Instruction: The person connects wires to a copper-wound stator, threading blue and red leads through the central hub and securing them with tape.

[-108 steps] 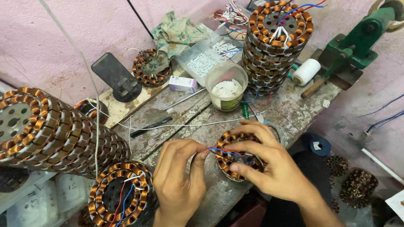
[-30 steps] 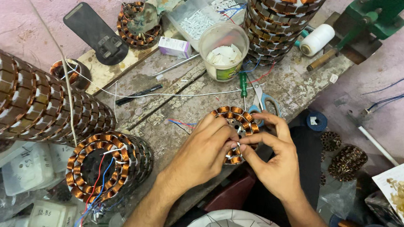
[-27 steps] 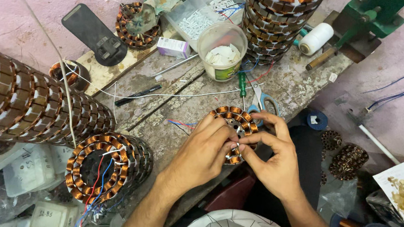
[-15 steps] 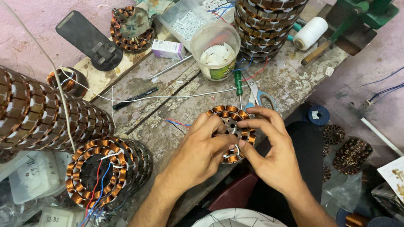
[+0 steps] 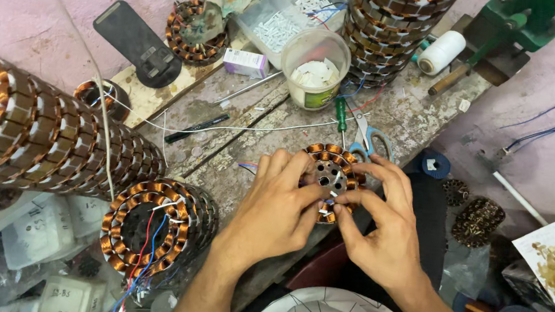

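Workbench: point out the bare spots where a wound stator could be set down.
Bare wood on the workbench lies between the plastic cup, black pen and left hand. The left edge, beside the stator stacks, is crowded.

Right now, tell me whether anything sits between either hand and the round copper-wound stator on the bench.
Nothing visible does. The left hand and right hand both already touch the round copper-wound stator, fingertips meeting at its perforated metal centre. The blue-handled scissors lie just behind it, clear of both hands.
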